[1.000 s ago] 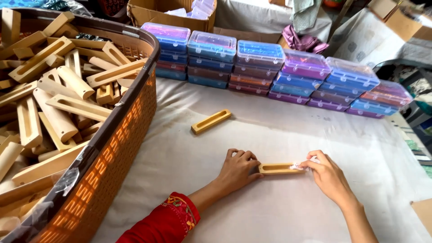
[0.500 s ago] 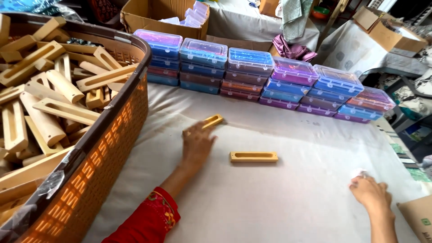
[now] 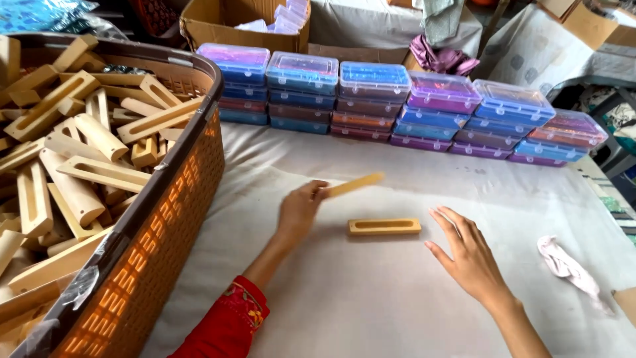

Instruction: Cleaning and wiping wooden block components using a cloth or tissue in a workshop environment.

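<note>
Left hand [image 3: 299, 211] clamping lifted slotted block [image 3: 351, 185], frame centre; right hand [image 3: 467, 255] hovering empty, fingers spread, beside second block [image 3: 384, 227] lying on worktop [image 3: 397, 298].

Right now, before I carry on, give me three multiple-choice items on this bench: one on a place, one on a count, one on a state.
1. Where does the crumpled pale cloth lie?
A. in the basket
B. on the white sheet, right of the right hand
C. on the boxes

2. How many slotted wooden blocks are outside the brown woven plastic basket?
A. two
B. four
C. none

3. What is the state of the right hand?
A. gripping a block
B. open, holding nothing
C. clutching the cloth

Key: 1 B, cloth rests on the sheet. 2 A, one flat wooden block lies there, one raised wooden block is in the left hand. 3 B, fingers spread.
</note>
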